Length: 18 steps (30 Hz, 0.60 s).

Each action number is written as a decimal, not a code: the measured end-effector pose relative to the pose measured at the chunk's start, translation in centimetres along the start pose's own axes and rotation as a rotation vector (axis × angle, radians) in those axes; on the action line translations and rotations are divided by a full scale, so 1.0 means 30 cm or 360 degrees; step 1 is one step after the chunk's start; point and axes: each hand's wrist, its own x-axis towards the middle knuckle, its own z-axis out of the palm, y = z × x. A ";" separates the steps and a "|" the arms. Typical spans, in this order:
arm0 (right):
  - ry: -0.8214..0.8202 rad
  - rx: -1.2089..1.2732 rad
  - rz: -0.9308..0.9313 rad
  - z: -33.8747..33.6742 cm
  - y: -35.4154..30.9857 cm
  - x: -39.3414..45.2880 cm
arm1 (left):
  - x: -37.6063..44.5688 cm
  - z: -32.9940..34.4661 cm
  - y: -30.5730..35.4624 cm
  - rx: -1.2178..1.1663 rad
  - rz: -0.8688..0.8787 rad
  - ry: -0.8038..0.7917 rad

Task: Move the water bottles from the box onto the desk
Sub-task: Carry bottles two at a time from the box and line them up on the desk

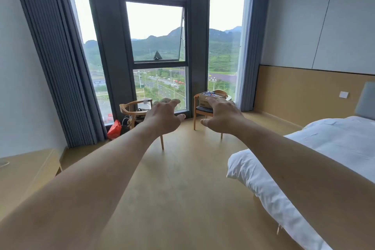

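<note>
A brown cardboard box [205, 99] sits on the seat of a wooden chair [196, 110] by the window, far across the room. Blue-capped water bottles [210, 93] show over its rim. Both my arms are stretched forward at chest height. My left hand [164, 116] and my right hand [222, 114] hover in the air with fingers spread and loosely bent, holding nothing. The right hand overlaps the box in the picture but is well short of it. A light wooden desk [26, 170] stands at the lower left against the wall.
A second wooden chair [132, 111] with dark bags stands left of the window, a red bag [114, 129] on the floor beside it. A bed with a white duvet [316, 152] fills the right side. Wooden floor [182, 178] runs between desk and bed.
</note>
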 end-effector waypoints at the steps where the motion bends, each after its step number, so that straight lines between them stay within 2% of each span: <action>1: -0.0008 0.0015 -0.0009 0.023 0.024 0.069 | 0.069 0.031 -0.013 -0.0005 -0.0004 -0.0016; 6: -0.0103 0.0031 0.0091 0.113 0.179 0.479 | 0.489 0.169 -0.061 0.0010 -0.0119 -0.0122; 12: -0.0122 0.0019 0.0118 0.191 0.319 0.951 | 0.946 0.317 -0.121 -0.0012 -0.0112 -0.0102; 18: -0.0187 -0.0006 0.0165 0.391 0.412 1.330 | 1.348 0.526 -0.247 -0.0057 -0.0141 -0.0179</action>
